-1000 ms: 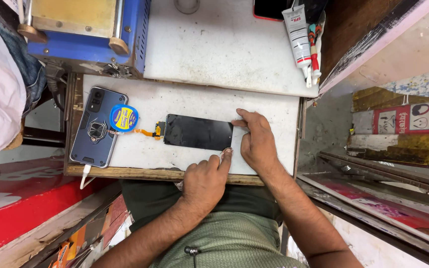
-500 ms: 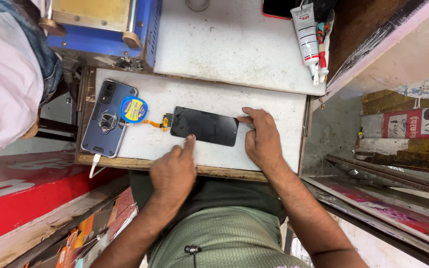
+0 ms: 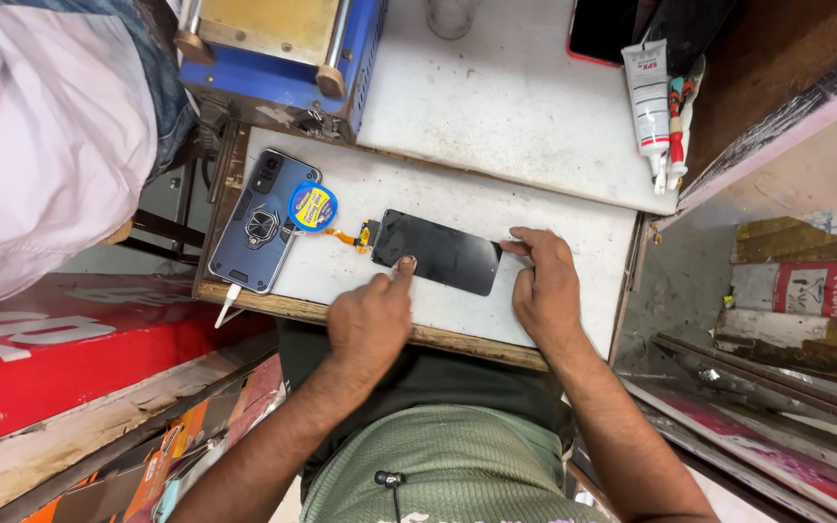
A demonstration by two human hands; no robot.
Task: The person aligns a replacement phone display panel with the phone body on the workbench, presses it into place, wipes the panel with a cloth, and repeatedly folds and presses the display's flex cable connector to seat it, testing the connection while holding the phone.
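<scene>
White worktop point(image 3: 496, 116) carries a dark phone screen panel point(image 3: 438, 252) lying flat. Right hand point(image 3: 546, 286) pins its near end with open fingers. Left hand point(image 3: 370, 320) has shifted from that end to the opposite one, forefinger pressing the edge beside the orange flex cable point(image 3: 346, 235); nothing is grasped.

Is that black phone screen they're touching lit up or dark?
Dark. The black screen panel lies flat on the white work board, showing plain black with no picture or glow. The left hand and right hand touch it.
</scene>
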